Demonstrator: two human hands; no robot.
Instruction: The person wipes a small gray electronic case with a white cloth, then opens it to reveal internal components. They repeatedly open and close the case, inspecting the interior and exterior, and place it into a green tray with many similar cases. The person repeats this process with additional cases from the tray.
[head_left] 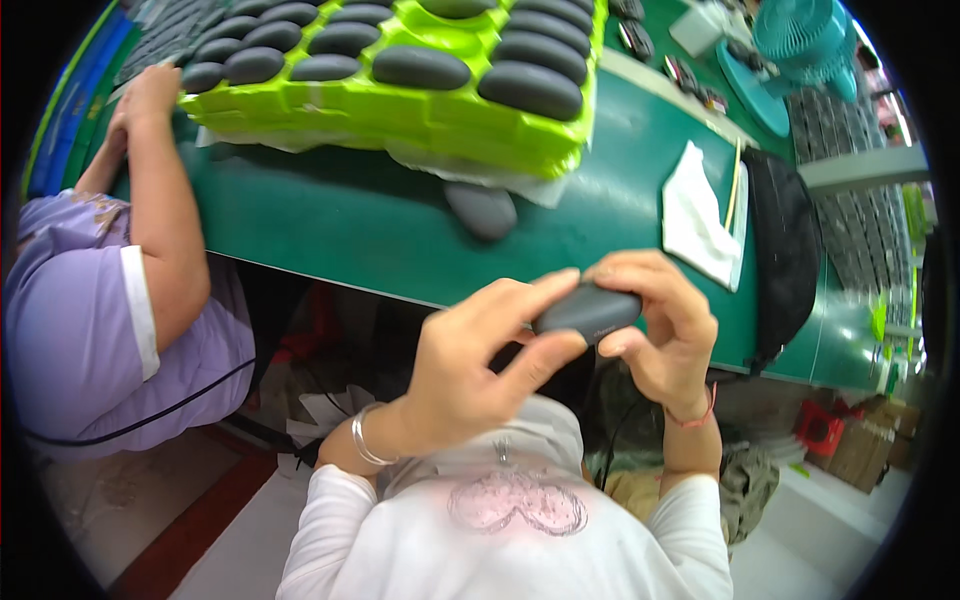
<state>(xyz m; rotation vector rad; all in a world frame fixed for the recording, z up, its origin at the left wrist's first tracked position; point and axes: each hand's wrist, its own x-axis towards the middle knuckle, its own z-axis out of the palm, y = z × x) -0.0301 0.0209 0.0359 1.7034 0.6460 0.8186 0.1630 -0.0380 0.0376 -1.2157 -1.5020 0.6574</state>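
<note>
Both hands, left hand and right hand, grip a case between them, before the table edge. Behind the grip, a loose case lies on the table; farther behind, trays. Right of the grip lie a cloth and a pouch. Far left, a co-worker's arm.

I see the left hand and right hand together gripping a dark grey oval case just off the green surface edge. A second grey case lies on the surface beside stacked lime-green trays of similar cases. A co-worker's arm reaches the trays.
</note>
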